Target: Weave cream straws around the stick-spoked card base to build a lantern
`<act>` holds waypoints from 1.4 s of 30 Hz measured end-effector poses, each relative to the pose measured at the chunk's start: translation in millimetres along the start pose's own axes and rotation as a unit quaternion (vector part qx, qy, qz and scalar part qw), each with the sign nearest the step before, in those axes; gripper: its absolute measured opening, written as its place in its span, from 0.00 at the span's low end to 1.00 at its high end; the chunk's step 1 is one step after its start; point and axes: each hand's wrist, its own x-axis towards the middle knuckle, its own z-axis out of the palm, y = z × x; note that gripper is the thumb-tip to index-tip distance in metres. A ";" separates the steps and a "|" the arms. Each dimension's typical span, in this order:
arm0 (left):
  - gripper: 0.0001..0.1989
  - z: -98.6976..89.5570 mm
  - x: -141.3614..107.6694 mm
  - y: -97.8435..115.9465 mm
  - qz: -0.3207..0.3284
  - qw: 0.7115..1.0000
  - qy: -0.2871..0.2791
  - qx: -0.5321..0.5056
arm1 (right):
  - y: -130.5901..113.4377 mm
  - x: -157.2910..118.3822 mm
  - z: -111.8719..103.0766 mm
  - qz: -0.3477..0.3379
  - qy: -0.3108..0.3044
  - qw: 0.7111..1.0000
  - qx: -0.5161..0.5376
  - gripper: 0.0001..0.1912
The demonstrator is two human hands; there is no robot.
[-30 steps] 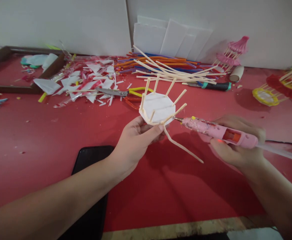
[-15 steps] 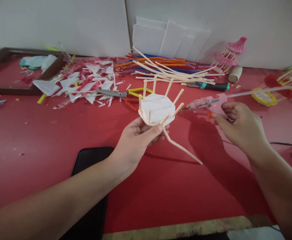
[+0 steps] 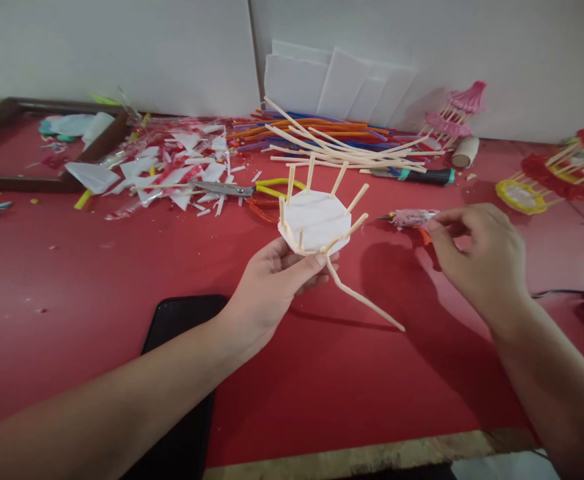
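Observation:
My left hand (image 3: 282, 280) pinches the near edge of a white octagonal base (image 3: 315, 217), which has several short cream sticks standing around its rim. A cream pipe cleaner (image 3: 367, 303) runs along the near rim, and its loose end hangs to the lower right. To the right of the base, my right hand (image 3: 477, 247) is closed on a pink glue gun (image 3: 409, 218). The gun's nozzle points left, apart from the base. My right fingers cover the rear of the gun.
Behind the base lie yellow-handled scissors (image 3: 229, 189), cream pipe cleaners (image 3: 342, 150) and a cutter (image 3: 427, 176). White and red scraps (image 3: 182, 160) spread at the left, beside a brown frame (image 3: 67, 180). A black phone (image 3: 185, 327) lies under my left forearm. Red-and-yellow stick models (image 3: 525, 195) stand right.
My right hand has turned with the glue gun, whose nozzle has shifted slightly right, away from the base. The clear glue stick behind the gun no longer shows. My left hand has barely moved.

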 end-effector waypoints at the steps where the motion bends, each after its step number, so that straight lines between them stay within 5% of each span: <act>1: 0.12 0.5 0.1 -0.2 -0.002 1.000 -0.003 -0.004 | -13.0 -3.6 -2.9 -0.012 0.011 0.998 0.062 0.04; 4: 0.12 2.2 -0.2 0.1 -0.009 1.000 -0.007 -0.012 | -51.6 -18.5 -11.3 -0.049 -0.124 0.958 0.252 0.02; 8: 0.14 3.3 -1.9 1.7 -0.024 1.000 -0.006 -0.005 | -82.1 -33.9 -16.2 -0.086 -0.230 0.916 0.316 0.06; 12: 0.15 3.1 -3.2 2.4 -0.036 0.999 -0.013 0.007 | -84.3 -33.4 -16.0 -0.115 -0.207 0.923 0.302 0.04; 30: 0.11 7.7 -8.8 2.2 -0.031 0.999 -0.043 0.012 | -64.1 -25.2 -19.0 -0.047 -0.122 0.958 0.254 0.02; 42: 0.13 9.1 -9.1 5.4 -0.041 0.995 -0.085 0.009 | -62.2 -20.6 -16.2 0.001 -0.160 0.950 0.269 0.03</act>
